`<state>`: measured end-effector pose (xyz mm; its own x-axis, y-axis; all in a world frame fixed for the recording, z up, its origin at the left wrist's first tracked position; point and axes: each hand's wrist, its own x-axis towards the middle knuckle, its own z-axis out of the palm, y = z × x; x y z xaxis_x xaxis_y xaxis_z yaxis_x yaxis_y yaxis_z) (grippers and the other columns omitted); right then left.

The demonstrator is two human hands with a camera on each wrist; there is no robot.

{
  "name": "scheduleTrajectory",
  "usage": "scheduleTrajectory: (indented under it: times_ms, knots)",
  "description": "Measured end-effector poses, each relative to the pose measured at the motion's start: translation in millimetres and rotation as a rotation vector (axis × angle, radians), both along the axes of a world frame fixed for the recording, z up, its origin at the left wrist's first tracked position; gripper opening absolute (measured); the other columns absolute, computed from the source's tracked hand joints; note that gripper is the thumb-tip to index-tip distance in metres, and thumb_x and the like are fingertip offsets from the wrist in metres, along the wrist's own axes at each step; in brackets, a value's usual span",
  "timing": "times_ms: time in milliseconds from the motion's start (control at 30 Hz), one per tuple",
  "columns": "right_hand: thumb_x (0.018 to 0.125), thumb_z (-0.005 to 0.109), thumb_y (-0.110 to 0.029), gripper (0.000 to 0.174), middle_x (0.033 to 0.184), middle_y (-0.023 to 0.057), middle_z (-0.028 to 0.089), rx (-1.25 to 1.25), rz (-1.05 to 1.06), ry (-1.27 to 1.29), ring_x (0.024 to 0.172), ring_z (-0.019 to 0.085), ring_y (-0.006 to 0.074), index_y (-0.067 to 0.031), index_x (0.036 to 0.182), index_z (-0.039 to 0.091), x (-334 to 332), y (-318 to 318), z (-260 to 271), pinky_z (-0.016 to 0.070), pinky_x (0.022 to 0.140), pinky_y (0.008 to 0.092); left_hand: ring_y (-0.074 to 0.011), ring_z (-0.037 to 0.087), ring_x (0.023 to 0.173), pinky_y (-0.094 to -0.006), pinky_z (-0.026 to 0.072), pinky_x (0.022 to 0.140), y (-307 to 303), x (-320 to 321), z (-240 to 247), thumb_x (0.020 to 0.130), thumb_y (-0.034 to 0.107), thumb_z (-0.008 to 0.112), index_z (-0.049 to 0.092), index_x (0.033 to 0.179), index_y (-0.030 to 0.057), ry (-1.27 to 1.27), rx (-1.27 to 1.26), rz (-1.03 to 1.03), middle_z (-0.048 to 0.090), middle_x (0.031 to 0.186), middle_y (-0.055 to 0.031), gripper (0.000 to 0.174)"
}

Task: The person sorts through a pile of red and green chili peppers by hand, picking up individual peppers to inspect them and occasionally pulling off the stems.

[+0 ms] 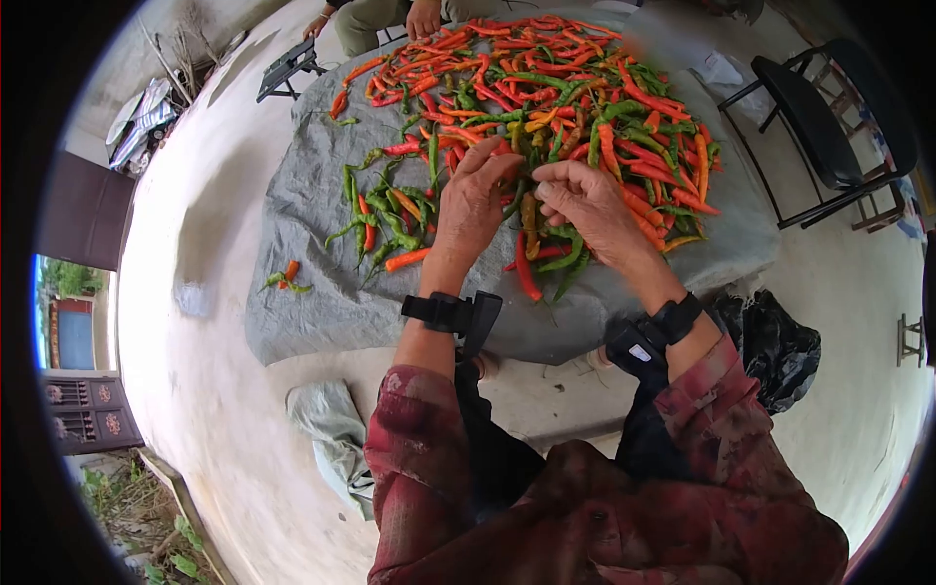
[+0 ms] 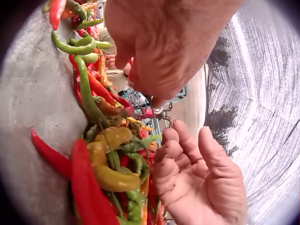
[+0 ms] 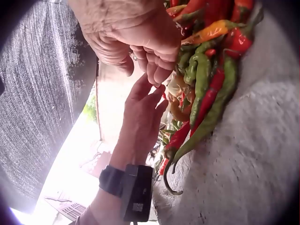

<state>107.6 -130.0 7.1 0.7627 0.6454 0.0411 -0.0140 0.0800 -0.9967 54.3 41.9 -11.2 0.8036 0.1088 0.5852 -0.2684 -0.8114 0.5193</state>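
2 hands are hovering over the near middle of 1 pepper pile [image 1: 546,73]: mostly red + green pcs, some orange, too many to count. L hand [image 1: 471,205] is bending its thumb + fingers toward each other at the pile; a red bit is showing by the fingertips, but can't tell if the L grip is pinching it. R hand [image 1: 595,210] is facing it; R grip is curling loosely, thumb standing apart from the fingers.

At pile's near edge, 1 red pepper [image 1: 527,273] is pointing outward. In R wrist view, 2 long green peppers [image 3: 201,82] are lying along the edge w/ 1 red btwn. 1 small bunch [image 1: 292,272], orange + green, is lying apart, left of pile. 1 grey sheet [image 1: 312,224] is spreading under pile.

Each wrist is wearing 1 black strap [image 1: 429,310], 2 total. 1 other person is sitting beyond pile, 1 hand [image 1: 424,18] of theirs hanging by its far edge. 1 black chair [image 1: 804,122] is standing right of pile; 1 black bag [image 1: 780,356] is lying on the floor, near-right of pile; 1 grey-green cloth [image 1: 327,419], near-left.
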Motion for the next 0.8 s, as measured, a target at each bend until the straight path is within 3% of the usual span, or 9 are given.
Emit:
scheduleTrajectory:
  times_ms: [133,200,267,300,367,467,600,767,800]
  knots:
    - [0.088,0.059,-0.023,0.032,0.083,0.0023,0.058,-0.091,-0.006,0.005,0.070,0.054,0.0073,0.0027,0.106,0.058,2,-4,2,0.0475,0.060,0.0227,-0.0337,0.057,0.099,-0.0409,0.0492,0.077,14,-18,16,0.080,-0.002,0.053,0.056,0.114,0.0115,0.119,0.015,0.137,0.054,0.119,-0.0139,0.037]
    - [0.088,0.059,-0.021,0.028,0.081,0.0020,0.058,-0.095,0.012,0.004,0.067,0.053,0.0066,0.0028,0.103,0.059,3,-5,1,0.0460,0.058,0.0224,-0.0359,0.055,0.101,-0.0423,0.0465,0.081,44,-33,14,0.080,0.007,0.059,0.055,0.114,0.0115,0.039,0.193,0.403,0.055,0.116,-0.0150,0.034]
    - [0.088,0.059,-0.020,0.027,0.080,0.0020,0.058,-0.107,0.036,-0.006,0.067,0.052,0.0065,0.0031,0.102,0.059,1,-5,4,0.0452,0.058,0.0222,-0.0392,0.052,0.102,-0.0448,0.0435,0.083,70,-55,8,0.081,0.025,0.061,0.055,0.113,0.0089,0.334,0.335,0.748,0.056,0.112,-0.0182,0.036]
    - [0.087,0.059,-0.019,0.026,0.078,0.0020,0.058,-0.125,0.064,-0.022,0.066,0.052,0.0063,0.0034,0.100,0.060,1,-5,6,0.0445,0.057,0.0220,-0.0392,0.052,0.102,-0.0448,0.0435,0.083,81,-61,4,0.081,0.025,0.061,0.055,0.113,0.0089,0.334,0.338,0.743,0.056,0.112,-0.0182,0.036]
    - [0.087,0.058,-0.018,0.025,0.077,0.0025,0.059,-0.131,0.077,-0.006,0.066,0.052,0.0063,0.0035,0.099,0.060,-1,-4,4,0.0443,0.058,0.0221,-0.0411,0.052,0.100,-0.0476,0.0428,0.081,95,-68,-4,0.080,0.044,0.059,0.056,0.110,0.0066,0.694,0.281,0.981,0.055,0.110,-0.0218,0.048]
    - [0.087,0.058,-0.016,0.023,0.076,0.0036,0.060,-0.149,0.105,-0.018,0.066,0.053,0.0067,0.0040,0.098,0.060,-4,0,4,0.0445,0.059,0.0226,-0.0411,0.053,0.098,-0.0499,0.0420,0.080,98,-64,-15,0.079,0.054,0.056,0.056,0.107,0.0044,0.693,0.220,0.872,0.056,0.104,-0.0235,0.057]
    - [0.086,0.058,-0.015,0.024,0.075,0.0043,0.061,-0.203,0.118,-0.070,0.066,0.054,0.0076,0.0055,0.098,0.061,-7,3,7,0.0455,0.060,0.0241,-0.0404,0.053,0.095,-0.0488,0.0424,0.079,57,-39,-6,0.078,0.052,0.060,0.054,0.108,0.0052,0.619,0.223,0.768,0.055,0.101,-0.0205,0.056]
    - [0.085,0.059,-0.013,0.024,0.073,0.0043,0.060,-0.214,0.128,-0.096,0.064,0.054,0.0075,0.0062,0.098,0.061,-8,6,6,0.0458,0.059,0.0249,-0.0358,0.055,0.093,-0.0429,0.0460,0.076,33,-24,-8,0.071,0.021,0.072,0.050,0.114,0.0067,0.249,0.243,0.497,0.054,0.100,-0.0174,0.050]
    - [0.085,0.059,-0.012,0.023,0.073,0.0043,0.060,-0.218,0.140,-0.088,0.063,0.054,0.0073,0.0061,0.098,0.061,-7,6,6,0.0457,0.058,0.0249,-0.0358,0.055,0.093,-0.0429,0.0460,0.076,27,-22,-4,0.071,0.021,0.072,0.050,0.114,0.0067,0.249,0.242,0.494,0.054,0.100,-0.0174,0.050]
